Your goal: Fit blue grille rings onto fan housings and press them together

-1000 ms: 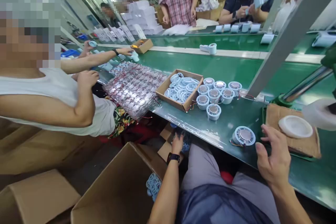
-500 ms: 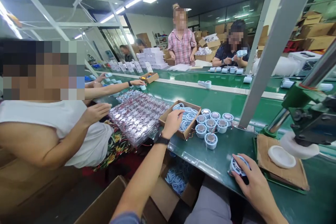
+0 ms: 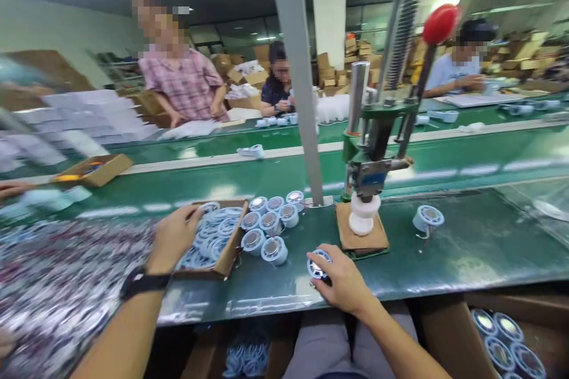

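My left hand point(image 3: 178, 238) reaches over a cardboard box of light-blue plastic rings point(image 3: 216, 237). Its fingers are pinched together at a ring point(image 3: 208, 207) by the box's far edge; the fingertips are partly hidden. With thumb and fingers, my right hand point(image 3: 340, 277) grips the rim of a round light-blue speaker point(image 3: 317, 263) near the front edge of the green bench. Several similar speakers point(image 3: 269, 222) with silver centres stand between the box and my right hand. A hand press point(image 3: 371, 172) with a white round pad stands just beyond my right hand.
One more speaker point(image 3: 428, 218) with loose wires sits right of the press. Wrapped parts point(image 3: 75, 272) cover the bench's left side. A grey post point(image 3: 299, 71) rises behind the speakers. Below the bench, a carton point(image 3: 471, 337) holds more speakers. Several people work across the line.
The view has swung right, bringing the whole press and the right-hand carton into sight. My left hand remains at the ring box, and my right hand still holds the speaker.
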Demonstrator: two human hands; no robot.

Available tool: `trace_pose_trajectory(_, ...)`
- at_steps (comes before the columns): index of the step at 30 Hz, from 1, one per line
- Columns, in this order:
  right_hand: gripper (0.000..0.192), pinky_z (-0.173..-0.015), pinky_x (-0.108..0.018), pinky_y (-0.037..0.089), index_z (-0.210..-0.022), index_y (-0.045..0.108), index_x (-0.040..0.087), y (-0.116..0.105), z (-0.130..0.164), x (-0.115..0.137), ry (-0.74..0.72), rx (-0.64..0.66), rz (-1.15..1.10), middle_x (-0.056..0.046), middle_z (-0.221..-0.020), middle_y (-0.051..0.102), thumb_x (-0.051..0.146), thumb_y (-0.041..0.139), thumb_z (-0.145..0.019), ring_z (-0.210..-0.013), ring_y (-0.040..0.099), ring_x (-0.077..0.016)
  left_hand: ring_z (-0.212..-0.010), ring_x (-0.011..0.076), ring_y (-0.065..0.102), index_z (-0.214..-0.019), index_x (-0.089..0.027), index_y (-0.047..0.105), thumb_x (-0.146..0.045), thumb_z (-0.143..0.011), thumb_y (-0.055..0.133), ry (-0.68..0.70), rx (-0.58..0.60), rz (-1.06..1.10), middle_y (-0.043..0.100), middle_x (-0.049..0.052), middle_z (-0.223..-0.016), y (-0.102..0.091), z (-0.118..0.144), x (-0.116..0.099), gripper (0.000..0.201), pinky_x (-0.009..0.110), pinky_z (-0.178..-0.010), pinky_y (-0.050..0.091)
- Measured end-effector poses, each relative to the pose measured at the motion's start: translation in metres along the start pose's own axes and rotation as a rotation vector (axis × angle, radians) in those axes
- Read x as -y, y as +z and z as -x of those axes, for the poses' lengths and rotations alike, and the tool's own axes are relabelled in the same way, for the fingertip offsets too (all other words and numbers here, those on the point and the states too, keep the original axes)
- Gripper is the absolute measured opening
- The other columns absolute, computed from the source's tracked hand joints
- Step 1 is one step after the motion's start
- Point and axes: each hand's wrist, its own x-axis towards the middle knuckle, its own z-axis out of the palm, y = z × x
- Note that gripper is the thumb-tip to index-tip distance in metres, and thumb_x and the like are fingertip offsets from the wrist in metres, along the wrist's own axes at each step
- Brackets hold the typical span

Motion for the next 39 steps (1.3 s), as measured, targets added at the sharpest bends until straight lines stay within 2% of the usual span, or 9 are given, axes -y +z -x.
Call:
trace_pose_trajectory(4,0.052,-0.099,-0.043,0.058,-0.133,0.067,0.023,-0.002,-0.001,0.000,0.024,-0.021,-0.074,-0.015,-0.127,0.067,0.021,0.076,-0.081,-0.115,0.067,-0.0291,-0.056,0.0177,0.066,-0.097,-0.020,0.073,-0.060,-0.085,0.049,-0.188,-0.016,0.277,0.071,-0.003,-0.061,-0.004,0.062,-0.047,0.049,0.027,-0.056,0.053)
trace_pose_trajectory(6,0.050,-0.103,-0.048,0.055,-0.133,0.067,0.024,-0.003,0.001,0.000,0.033,-0.066,-0.150,-0.016,-0.132,0.064,0.024,0.073,-0.083,-0.121,0.063,-0.0312,-0.051,0.0206,0.065,-0.092,-0.019,0.073,-0.063,-0.069,0.065,-0.319,0.111,0.667,0.072,0.002,-0.061,0.001,0.096,-0.082,0.051,0.027,-0.045,0.050)
trace_pose_trajectory(9,0.041,-0.107,-0.056,0.050,-0.133,0.065,0.019,-0.009,0.011,0.006,0.082,-0.167,-0.288,-0.020,-0.132,0.062,0.028,0.058,-0.094,-0.123,0.060,-0.0331,-0.049,0.0210,0.065,-0.087,-0.018,0.070,-0.059,-0.071,0.067,-0.361,0.245,0.857,0.071,0.004,-0.059,0.013,0.130,-0.130,0.044,0.027,-0.042,0.050)
trace_pose_trajectory(14,0.040,-0.066,-0.029,0.061,-0.138,0.058,0.018,-0.035,0.035,0.049,0.227,-0.126,-0.655,-0.010,-0.099,0.071,0.032,0.046,-0.103,-0.072,0.068,-0.0153,-0.053,0.0188,0.067,-0.089,-0.018,0.067,-0.043,-0.077,0.066,-0.318,0.406,0.984,0.069,0.002,-0.059,0.013,0.150,-0.174,0.027,0.024,-0.047,0.050)
trace_pose_trajectory(17,0.045,-0.054,-0.023,0.058,-0.131,0.064,0.018,-0.049,0.042,0.076,0.479,-0.026,-1.085,-0.005,-0.088,0.070,0.042,0.066,-0.094,-0.059,0.065,-0.0115,-0.055,0.0166,0.067,-0.093,-0.018,0.066,-0.038,-0.082,0.069,-0.269,0.488,1.097,0.069,0.000,-0.059,0.005,0.156,-0.183,0.023,0.022,-0.051,0.051)
trace_pose_trajectory(21,0.049,-0.052,-0.026,0.060,-0.119,0.069,0.015,-0.058,0.042,0.088,0.648,-0.149,-1.295,-0.001,-0.076,0.067,0.046,0.080,-0.081,-0.053,0.066,-0.0128,-0.070,0.0192,0.073,-0.117,-0.018,0.065,-0.047,-0.086,0.072,-0.174,0.454,1.243,0.076,0.005,-0.082,0.001,0.174,-0.183,0.043,0.025,-0.062,0.058)
trace_pose_trajectory(24,0.047,-0.055,-0.026,0.062,-0.118,0.070,0.017,-0.060,0.043,0.089,0.662,-0.207,-1.344,-0.002,-0.077,0.070,0.042,0.083,-0.080,-0.055,0.069,-0.0136,-0.096,0.0269,0.075,-0.137,-0.021,0.060,-0.046,-0.077,0.084,-0.172,0.426,1.203,0.077,0.012,-0.112,0.003,0.196,-0.183,0.069,0.032,-0.083,0.062)
trace_pose_trajectory(27,0.042,-0.059,-0.025,0.064,-0.117,0.071,0.018,-0.060,0.047,0.089,0.637,-0.236,-1.379,-0.003,-0.079,0.073,0.038,0.083,-0.082,-0.062,0.072,-0.0147,-0.110,0.0303,0.073,-0.140,-0.023,0.061,-0.043,-0.074,0.087,-0.301,0.419,1.160,0.075,0.012,-0.122,0.007,0.214,-0.185,0.073,0.037,-0.097,0.059)
trace_pose_trajectory(39,0.039,-0.076,-0.033,0.067,-0.130,0.069,0.024,-0.061,0.070,0.079,0.637,-0.177,-1.336,-0.011,-0.103,0.080,0.039,0.070,-0.094,-0.085,0.079,-0.0229,-0.102,0.0331,0.076,-0.128,-0.024,0.073,-0.050,-0.066,0.092,-0.318,0.433,1.141,0.077,0.014,-0.117,0.027,0.214,-0.175,0.070,0.042,-0.096,0.061)
